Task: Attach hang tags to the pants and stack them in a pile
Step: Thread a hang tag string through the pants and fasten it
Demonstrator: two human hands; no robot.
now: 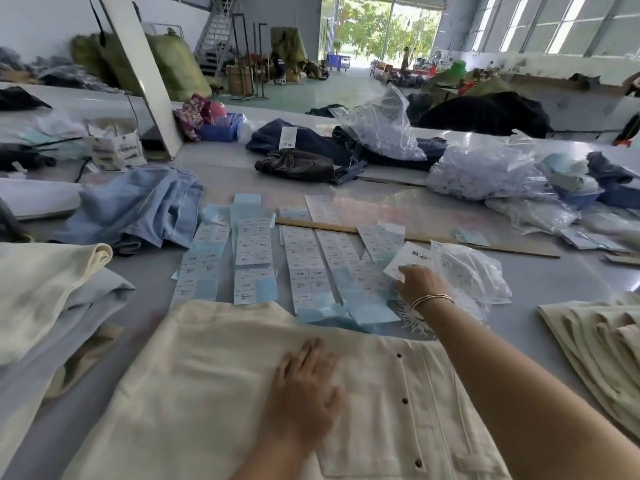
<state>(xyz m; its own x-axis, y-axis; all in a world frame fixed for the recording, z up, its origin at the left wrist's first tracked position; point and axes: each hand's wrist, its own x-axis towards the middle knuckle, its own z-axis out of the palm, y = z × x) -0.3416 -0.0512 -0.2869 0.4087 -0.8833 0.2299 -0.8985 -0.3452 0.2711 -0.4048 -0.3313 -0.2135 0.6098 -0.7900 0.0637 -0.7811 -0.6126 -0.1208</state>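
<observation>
Daylight floods in from the open doorway (377,29) at top centre and the windows (540,22) at upper right; both overexposed. Grey table (540,282) evenly lit, soft glare, faint shadows. Wide-angle bending at frame edges. Left hand (304,393) slightly motion-blurred; background soft.
</observation>
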